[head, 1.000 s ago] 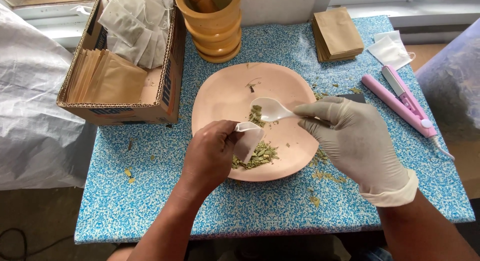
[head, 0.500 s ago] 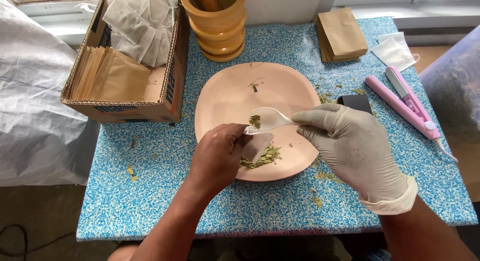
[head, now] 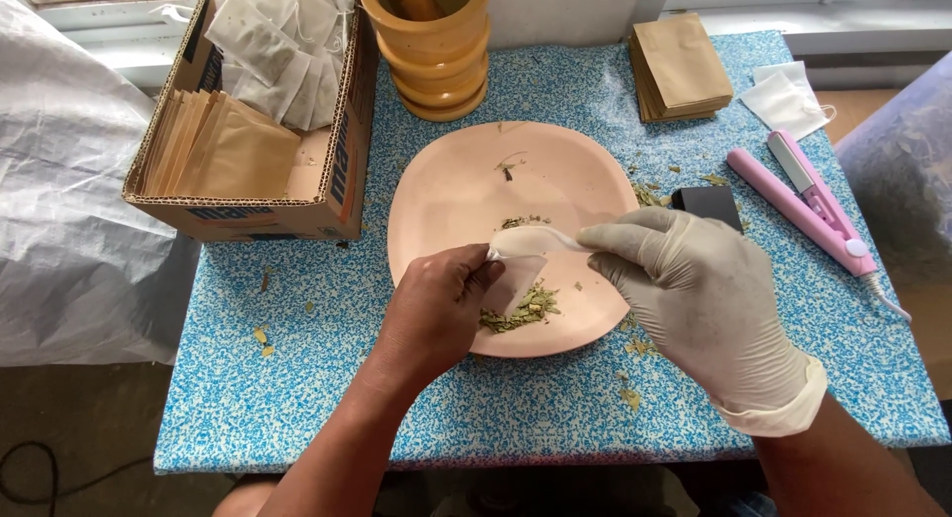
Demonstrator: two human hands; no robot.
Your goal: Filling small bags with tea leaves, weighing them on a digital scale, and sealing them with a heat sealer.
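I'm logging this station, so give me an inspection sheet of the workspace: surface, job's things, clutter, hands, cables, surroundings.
Surface: blue speckled table, dried leaf bits scattered.
Job's things: pink plate with crushed leaves; white spoon; small white bag.
Clutter: cardboard box of brown and white bags; wooden mortar; brown bag stack; pink sealer; black block.
Hands: bare left hand holds the bag; gloved right hand holds the spoon.
Cables: dark cord on floor.
Surroundings: plastic sheeting.

1. A brown cardboard box [head: 253, 205] with blue print stands at the table's left, holding tan paper envelopes [head: 213, 150] and white filter bags [head: 283, 51].
2. A stack of tan envelopes [head: 682, 66] lies at the top right.
3. One white filter bag [head: 788, 101] lies beside it.
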